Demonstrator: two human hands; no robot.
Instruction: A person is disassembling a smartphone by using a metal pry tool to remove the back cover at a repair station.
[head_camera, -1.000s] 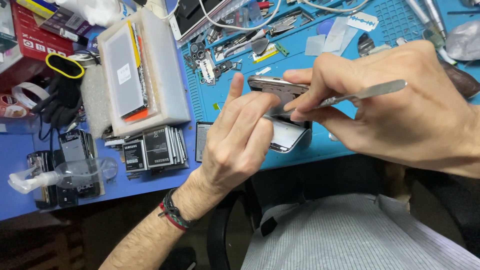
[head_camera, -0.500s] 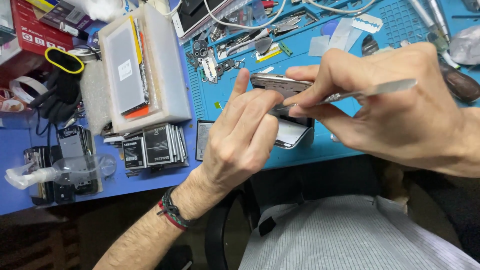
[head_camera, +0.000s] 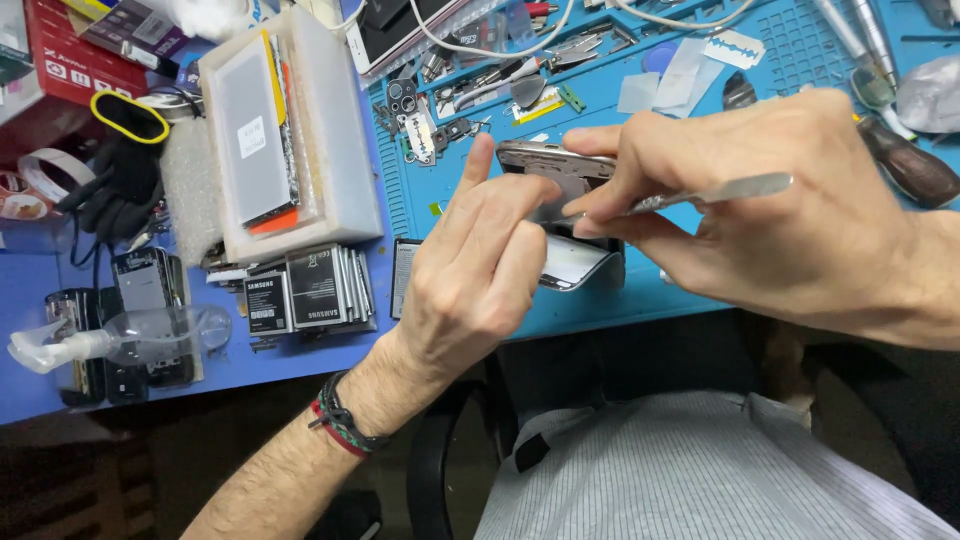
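Blue desk (head_camera: 60, 385) carrying a blue work mat (head_camera: 620, 300), stacked phone batteries (head_camera: 305, 290), a clear spray bottle (head_camera: 120, 335), a white foam tray (head_camera: 345, 150), a razor blade (head_camera: 735, 48).

Silver-edged phone (head_camera: 556, 163) tilted above blue mat, thin metal pry tool (head_camera: 700, 194) against it

Battery stack (head_camera: 305, 290) lower left of phone (head_camera: 555, 165); foam tray (head_camera: 285, 130) above stack; spray bottle (head_camera: 120, 335) far left; razor blade (head_camera: 735, 48), probably, upper right.

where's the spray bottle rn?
Head view, far left: the clear spray bottle lies on its side on the blue table, across dark phones, left of the battery stack.
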